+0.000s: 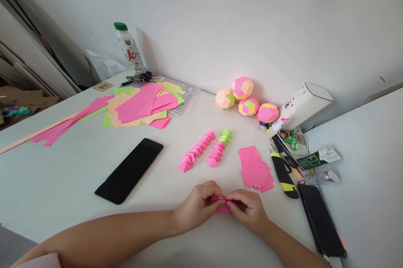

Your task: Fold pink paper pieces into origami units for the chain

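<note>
Centrally, near the close edge of the view, a small pink paper piece (pixel 225 208) sits between the person's two hands, just above or on the tabletop (pixel 176 119); which of the two, I cannot tell. The left hand (pixel 195 204) pinches it between thumb and fingers from one side, and the right hand (pixel 251 210) pinches it from the other, the fingertips of both nearly meeting at a crease along the top.

Just beyond the right hand lies a loose pile of flat pink squares (pixel 255 172), overlapping one another. Beyond the left hand, a row of pink folded units (pixel 198 149) runs away at a slant, and next to it stands a shorter row, pink at the near end and green at the far end (pixel 226 135).

Farther left, a black phone (pixel 129 170) lies flat, with heaped paper sheets (pixel 141 106) in pink, peach, green and yellow behind it. A bottle with a green cap (pixel 130 51) stands near the wall. Four faceted paper balls (pixel 248 107) cluster by the wall, with a white box (pixel 305 106) to their right. Well to the right, a black-and-yellow cutter (pixel 285 177) lies near a second phone (pixel 321 221).
</note>
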Tool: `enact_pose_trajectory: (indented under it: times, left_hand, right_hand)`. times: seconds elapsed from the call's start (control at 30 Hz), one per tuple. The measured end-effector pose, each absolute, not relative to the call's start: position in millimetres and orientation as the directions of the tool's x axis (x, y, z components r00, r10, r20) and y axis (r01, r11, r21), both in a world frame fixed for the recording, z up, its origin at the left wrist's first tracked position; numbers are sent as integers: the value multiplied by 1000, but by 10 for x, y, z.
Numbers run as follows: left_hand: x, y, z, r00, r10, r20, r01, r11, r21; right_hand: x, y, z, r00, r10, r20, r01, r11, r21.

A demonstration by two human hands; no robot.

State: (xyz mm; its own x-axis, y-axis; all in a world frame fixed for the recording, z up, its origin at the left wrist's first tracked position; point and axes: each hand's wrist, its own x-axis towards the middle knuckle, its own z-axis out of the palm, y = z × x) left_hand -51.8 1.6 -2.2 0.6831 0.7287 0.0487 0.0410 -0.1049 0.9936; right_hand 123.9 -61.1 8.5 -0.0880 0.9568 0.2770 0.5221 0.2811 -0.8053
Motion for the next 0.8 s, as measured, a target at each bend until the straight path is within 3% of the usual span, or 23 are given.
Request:
enact_pose_trajectory:
  times: [0.8]
  left_hand:
    - [-519,8,-41,666,744,55,18,-90,996]
  right_hand:
    - [1252,-580,107,-160,958,240,531,288,-797]
